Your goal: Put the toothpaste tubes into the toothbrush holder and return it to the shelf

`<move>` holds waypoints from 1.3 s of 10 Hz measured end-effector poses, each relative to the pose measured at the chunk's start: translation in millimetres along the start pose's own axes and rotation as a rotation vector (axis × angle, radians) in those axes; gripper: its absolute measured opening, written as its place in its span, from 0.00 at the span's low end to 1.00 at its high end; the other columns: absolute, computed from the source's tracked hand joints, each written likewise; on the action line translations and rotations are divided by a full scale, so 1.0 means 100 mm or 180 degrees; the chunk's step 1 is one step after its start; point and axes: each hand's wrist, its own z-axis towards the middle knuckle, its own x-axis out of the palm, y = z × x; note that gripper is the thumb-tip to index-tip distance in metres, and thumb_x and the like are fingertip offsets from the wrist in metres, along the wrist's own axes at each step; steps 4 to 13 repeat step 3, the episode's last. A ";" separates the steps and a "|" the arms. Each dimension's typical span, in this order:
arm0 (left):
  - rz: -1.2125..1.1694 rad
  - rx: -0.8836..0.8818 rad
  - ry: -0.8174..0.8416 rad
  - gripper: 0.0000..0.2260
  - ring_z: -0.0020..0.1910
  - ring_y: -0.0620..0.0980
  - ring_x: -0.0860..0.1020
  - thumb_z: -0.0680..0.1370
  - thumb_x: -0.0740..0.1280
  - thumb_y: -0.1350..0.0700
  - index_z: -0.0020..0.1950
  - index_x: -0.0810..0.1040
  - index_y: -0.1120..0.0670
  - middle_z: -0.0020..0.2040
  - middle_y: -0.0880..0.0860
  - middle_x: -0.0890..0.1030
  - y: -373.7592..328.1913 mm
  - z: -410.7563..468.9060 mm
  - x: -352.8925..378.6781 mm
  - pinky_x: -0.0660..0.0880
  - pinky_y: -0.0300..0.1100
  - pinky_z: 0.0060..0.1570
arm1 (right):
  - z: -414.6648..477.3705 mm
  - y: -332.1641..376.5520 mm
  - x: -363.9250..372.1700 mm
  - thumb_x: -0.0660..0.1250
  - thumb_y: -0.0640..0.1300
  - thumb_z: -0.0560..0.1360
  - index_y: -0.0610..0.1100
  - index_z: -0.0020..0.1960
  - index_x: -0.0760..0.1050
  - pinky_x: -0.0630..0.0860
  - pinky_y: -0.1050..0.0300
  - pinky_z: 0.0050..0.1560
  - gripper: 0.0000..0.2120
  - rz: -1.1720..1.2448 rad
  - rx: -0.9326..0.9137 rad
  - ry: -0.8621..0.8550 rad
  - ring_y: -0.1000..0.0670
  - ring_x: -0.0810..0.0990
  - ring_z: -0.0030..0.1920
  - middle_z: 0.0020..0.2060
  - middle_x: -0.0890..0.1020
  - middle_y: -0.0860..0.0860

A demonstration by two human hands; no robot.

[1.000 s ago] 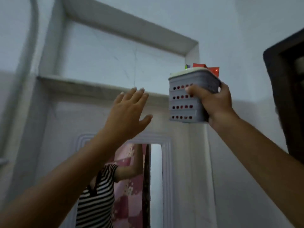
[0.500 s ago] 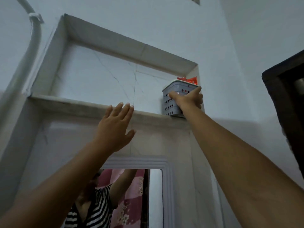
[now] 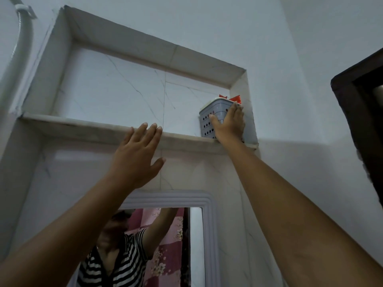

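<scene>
The grey perforated toothbrush holder (image 3: 207, 121) stands on the marble shelf (image 3: 83, 126) of a wall niche, tucked into its right corner. Red toothpaste tube ends (image 3: 236, 98) stick out of its top. My right hand (image 3: 229, 125) lies flat against the holder's front, fingers stretched upward and thumb to the left, not wrapped around it. My left hand (image 3: 136, 156) is raised with fingers apart and holds nothing. Its fingertips reach the shelf's front edge near the middle.
A framed mirror (image 3: 195, 245) below the shelf reflects a person in a striped shirt. A grey pipe (image 3: 20, 48) runs up the wall at the far left. A dark wooden frame (image 3: 360, 121) stands at the right edge.
My right hand carried the holder up onto the shelf's right corner, then let go of its grip and now rests flat on its front. My left hand rose to the shelf edge.
</scene>
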 end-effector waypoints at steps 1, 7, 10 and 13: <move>0.0038 0.0031 0.0106 0.35 0.82 0.52 0.44 0.81 0.54 0.40 0.82 0.44 0.53 0.83 0.52 0.47 0.00 -0.03 -0.05 0.44 0.51 0.81 | -0.05 -0.02 -0.04 0.60 0.61 0.87 0.37 0.87 0.40 0.45 0.42 0.85 0.45 -0.0212 -0.0077 0.0185 0.42 0.44 0.87 0.87 0.44 0.39; 0.0173 0.0075 0.0324 0.33 0.82 0.53 0.45 0.82 0.54 0.42 0.82 0.45 0.54 0.83 0.53 0.47 -0.04 -0.05 -0.21 0.46 0.51 0.81 | -0.36 -0.05 -0.11 0.54 0.56 0.90 0.38 0.87 0.39 0.45 0.42 0.85 0.38 -0.0277 -0.0261 0.0397 0.42 0.43 0.87 0.87 0.42 0.41; 0.0173 0.0075 0.0324 0.33 0.82 0.53 0.45 0.82 0.54 0.42 0.82 0.45 0.54 0.83 0.53 0.47 -0.04 -0.05 -0.21 0.46 0.51 0.81 | -0.36 -0.05 -0.11 0.54 0.56 0.90 0.38 0.87 0.39 0.45 0.42 0.85 0.38 -0.0277 -0.0261 0.0397 0.42 0.43 0.87 0.87 0.42 0.41; 0.0173 0.0075 0.0324 0.33 0.82 0.53 0.45 0.82 0.54 0.42 0.82 0.45 0.54 0.83 0.53 0.47 -0.04 -0.05 -0.21 0.46 0.51 0.81 | -0.36 -0.05 -0.11 0.54 0.56 0.90 0.38 0.87 0.39 0.45 0.42 0.85 0.38 -0.0277 -0.0261 0.0397 0.42 0.43 0.87 0.87 0.42 0.41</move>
